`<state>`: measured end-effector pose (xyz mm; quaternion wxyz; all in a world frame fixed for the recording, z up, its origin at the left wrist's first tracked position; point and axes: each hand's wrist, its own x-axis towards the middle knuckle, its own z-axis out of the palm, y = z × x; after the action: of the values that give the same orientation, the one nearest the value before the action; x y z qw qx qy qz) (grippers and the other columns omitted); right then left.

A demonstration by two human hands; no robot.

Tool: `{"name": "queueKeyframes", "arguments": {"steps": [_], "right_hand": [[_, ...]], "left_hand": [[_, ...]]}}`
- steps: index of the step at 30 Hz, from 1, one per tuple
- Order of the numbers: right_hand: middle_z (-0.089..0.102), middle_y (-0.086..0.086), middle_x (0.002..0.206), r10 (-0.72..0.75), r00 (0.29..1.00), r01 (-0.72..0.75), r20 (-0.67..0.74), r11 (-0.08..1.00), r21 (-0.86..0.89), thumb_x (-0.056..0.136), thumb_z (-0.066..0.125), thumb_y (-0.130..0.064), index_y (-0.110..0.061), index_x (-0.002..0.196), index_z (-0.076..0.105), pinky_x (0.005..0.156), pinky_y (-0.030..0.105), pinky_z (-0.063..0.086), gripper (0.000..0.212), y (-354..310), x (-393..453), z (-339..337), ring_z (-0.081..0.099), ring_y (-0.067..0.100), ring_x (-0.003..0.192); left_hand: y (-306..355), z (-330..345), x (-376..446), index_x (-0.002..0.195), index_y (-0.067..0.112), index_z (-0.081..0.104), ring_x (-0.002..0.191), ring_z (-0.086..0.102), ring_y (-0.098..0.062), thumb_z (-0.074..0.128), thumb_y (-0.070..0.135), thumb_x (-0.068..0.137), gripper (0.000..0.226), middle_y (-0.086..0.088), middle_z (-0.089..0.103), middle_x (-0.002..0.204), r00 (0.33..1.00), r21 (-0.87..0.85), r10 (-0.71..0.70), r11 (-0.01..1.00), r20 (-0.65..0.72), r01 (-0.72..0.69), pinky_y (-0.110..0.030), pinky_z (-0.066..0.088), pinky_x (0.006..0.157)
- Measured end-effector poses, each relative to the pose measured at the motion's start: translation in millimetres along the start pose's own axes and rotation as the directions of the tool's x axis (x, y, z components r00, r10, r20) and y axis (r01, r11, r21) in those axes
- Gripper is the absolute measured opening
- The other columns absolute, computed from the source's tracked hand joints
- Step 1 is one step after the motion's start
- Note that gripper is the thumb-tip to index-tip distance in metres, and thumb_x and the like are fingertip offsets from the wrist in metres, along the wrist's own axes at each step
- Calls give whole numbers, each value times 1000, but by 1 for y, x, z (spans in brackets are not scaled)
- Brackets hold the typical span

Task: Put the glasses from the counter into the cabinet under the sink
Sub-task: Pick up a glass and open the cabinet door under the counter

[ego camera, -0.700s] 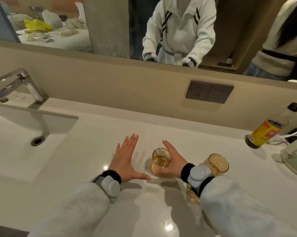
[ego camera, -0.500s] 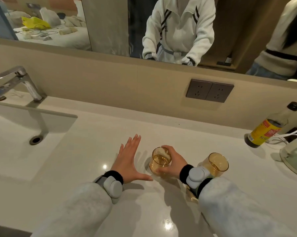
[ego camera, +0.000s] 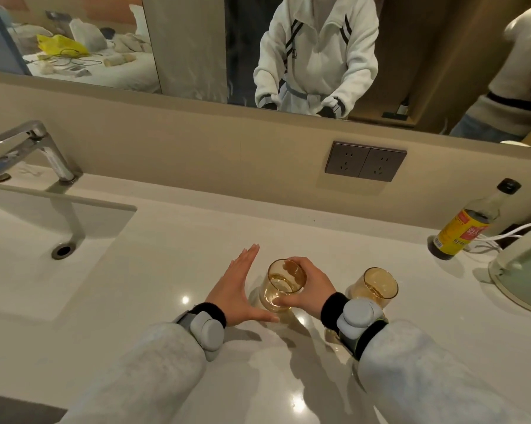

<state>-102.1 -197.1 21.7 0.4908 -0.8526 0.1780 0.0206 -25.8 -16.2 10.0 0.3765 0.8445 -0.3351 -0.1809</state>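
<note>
Amber glass (ego camera: 284,286) is held upright by the right hand (ego camera: 308,289), whose fingers (ego camera: 295,263) are wrapped round its far side and thumb round its near base; whether it rests on the white desk (ego camera: 172,240) or is just clear cannot be told. Just left of those fingers the left hand (ego camera: 236,289) lies flat and spread, holding nothing. A second amber glass (ego camera: 379,284) stands right of the right wrist.
</note>
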Motion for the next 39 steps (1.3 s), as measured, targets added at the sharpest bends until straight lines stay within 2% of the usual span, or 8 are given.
{"name": "queueKeyframes", "arguments": {"steps": [3,6,9,12,18,26,33,39], "right_hand": [[59,-13,115,-39,999,39,-6,998,41,51,91,-24,-27,123,48,84,11,42,83,-10,-10,-9,57,3,104],[61,-11,117,-70,997,72,-17,993,89,47,92,-27,-27,121,50,92,18,46,84,-15,-21,-19,57,3,109],[62,-10,116,-89,996,89,-9,989,116,41,91,-35,-29,118,52,97,25,47,87,-17,-35,-30,58,3,110],[63,-10,114,-105,994,104,4,989,107,42,91,-34,-29,118,53,96,27,49,86,-19,-50,-40,59,2,108],[63,-12,113,-126,992,126,3,989,75,40,92,-37,-29,119,53,96,29,50,88,-16,-91,-65,59,4,107],[62,-11,117,-165,986,163,31,986,41,35,88,-48,-29,122,51,96,29,49,96,-2,-145,-88,58,6,110],[58,-7,118,-206,977,206,51,979,7,52,91,-31,-20,130,48,96,24,46,90,11,-192,-92,56,8,110],[55,-6,125,-169,984,169,50,986,6,57,88,-38,-25,135,42,101,29,44,91,25,-217,-83,53,11,114]], "left_hand": [[15,4,-2,149,41,-1,138,-6,7,89,53,46,137,29,1,144,1000,-55,-8,998,8,8,-28,5,118],[27,10,-2,147,47,8,145,13,-5,88,59,40,133,20,18,154,1000,-95,-17,995,-1,17,-34,20,118],[43,16,-4,143,46,20,132,39,-7,89,57,38,126,17,41,144,1000,-133,-10,991,0,9,-31,36,110],[59,23,-8,137,45,30,119,51,-1,92,50,41,114,23,52,129,1000,-156,20,987,-11,-21,-23,43,100],[95,48,-29,124,44,42,108,57,3,93,46,42,96,21,61,115,998,-227,12,974,-65,-27,-26,49,94],[138,78,-69,126,37,43,104,60,2,93,39,46,94,16,62,112,993,-217,-6,976,-115,-19,-25,51,89],[156,101,-108,118,33,43,102,62,-1,91,44,44,88,13,63,109,994,-204,-32,979,-103,10,-34,54,90],[163,108,-128,110,29,49,98,64,-6,89,45,49,74,13,64,106,998,-159,22,987,-63,-32,-32,54,88]]}}
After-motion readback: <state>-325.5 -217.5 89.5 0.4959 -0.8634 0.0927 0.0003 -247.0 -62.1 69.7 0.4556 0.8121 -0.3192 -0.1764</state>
